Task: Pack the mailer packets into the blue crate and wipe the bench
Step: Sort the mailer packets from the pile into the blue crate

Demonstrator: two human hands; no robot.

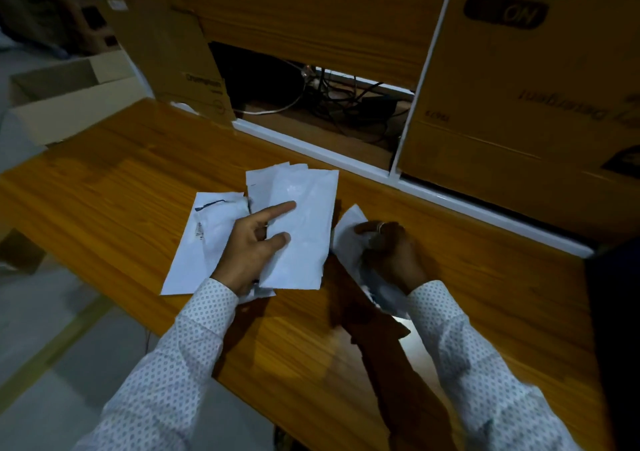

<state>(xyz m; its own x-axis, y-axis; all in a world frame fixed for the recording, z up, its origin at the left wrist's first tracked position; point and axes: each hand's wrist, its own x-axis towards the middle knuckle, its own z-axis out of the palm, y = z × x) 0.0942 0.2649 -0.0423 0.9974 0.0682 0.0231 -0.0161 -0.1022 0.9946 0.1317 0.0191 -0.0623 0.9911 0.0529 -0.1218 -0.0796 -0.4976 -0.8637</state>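
Observation:
Several white mailer packets lie on the wooden bench. My left hand grips a stack of them, thumb and forefinger spread over the top packet. A packet with a barcode label sticks out to the left under that hand. My right hand is closed on a crumpled white packet just right of the stack. No blue crate is in view.
An open cardboard box stands off the bench's far left corner. Flat cartons lean against the back wall at the left and right. Between them an opening shows tangled cables. Grey floor lies left of the bench.

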